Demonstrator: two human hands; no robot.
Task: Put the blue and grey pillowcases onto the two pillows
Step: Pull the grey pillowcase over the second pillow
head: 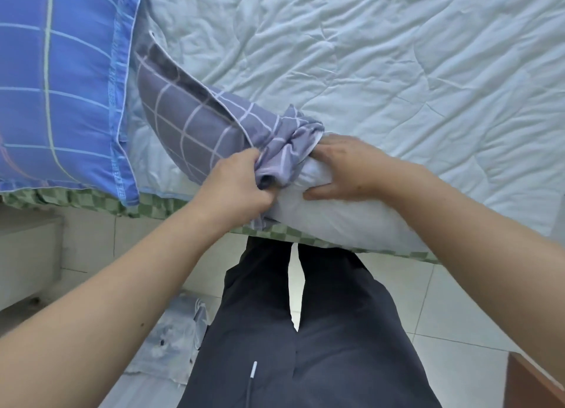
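Centrally, the left hand (237,178) grips the bunched, crumpled edge of a grey checked pillowcase (186,117), partly drawn over a soft white pillow (336,221). The right hand (345,169) clasps the pillow. A smooth blue-cased pillow (61,86) lies upper left.

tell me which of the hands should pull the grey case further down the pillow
Left, probably: the left hand already grips the bunched grey checked pillowcase, while the right hand holds the bare white pillow.
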